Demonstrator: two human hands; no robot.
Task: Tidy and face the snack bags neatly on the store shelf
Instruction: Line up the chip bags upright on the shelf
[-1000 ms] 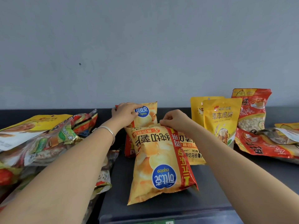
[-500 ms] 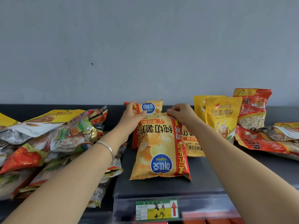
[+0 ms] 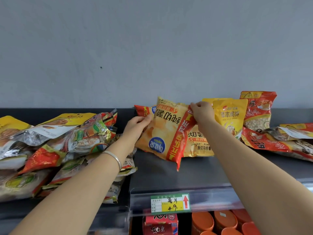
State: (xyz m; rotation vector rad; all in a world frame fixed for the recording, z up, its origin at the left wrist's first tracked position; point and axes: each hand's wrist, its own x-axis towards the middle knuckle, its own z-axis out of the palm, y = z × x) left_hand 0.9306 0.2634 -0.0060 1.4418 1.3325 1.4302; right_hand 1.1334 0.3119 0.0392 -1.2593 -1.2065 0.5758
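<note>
A dark grey shelf (image 3: 169, 175) runs across in front of a plain, pale grey wall (image 3: 152, 48) that fills the whole upper part of the view. The wall is bare apart from one small dark speck. Along the shelf's front edge sits a clear plastic price rail with a green and yellow price tag (image 3: 170, 203), handwritten, with a red arrow pointing up.

In the middle, the person lifts an orange-yellow chip bag (image 3: 166, 131) off the shelf, its print upside down and tilted. The left hand (image 3: 138, 127) grips the bag's left edge, fingers closed on it; a silver bracelet (image 3: 114, 158) circles that wrist. The right hand (image 3: 201, 113) pinches the bag's upper right corner. Just behind stand two more bags of the same chips, one peeking out at the upper left (image 3: 144, 110), one at the lower right (image 3: 198, 141).

To the right, yellow walnut pouches (image 3: 229, 116) stand upright near the wall, a red nut bag (image 3: 257, 111) beside them, and further red bags (image 3: 271, 143) lie flat. On the left, a loose pile of mixed foil snack bags (image 3: 55, 146) slumps over the shelf edge.

Below the rail, a lower shelf shows orange lidded tubs (image 3: 220, 221) and a red carton (image 3: 160, 223).
</note>
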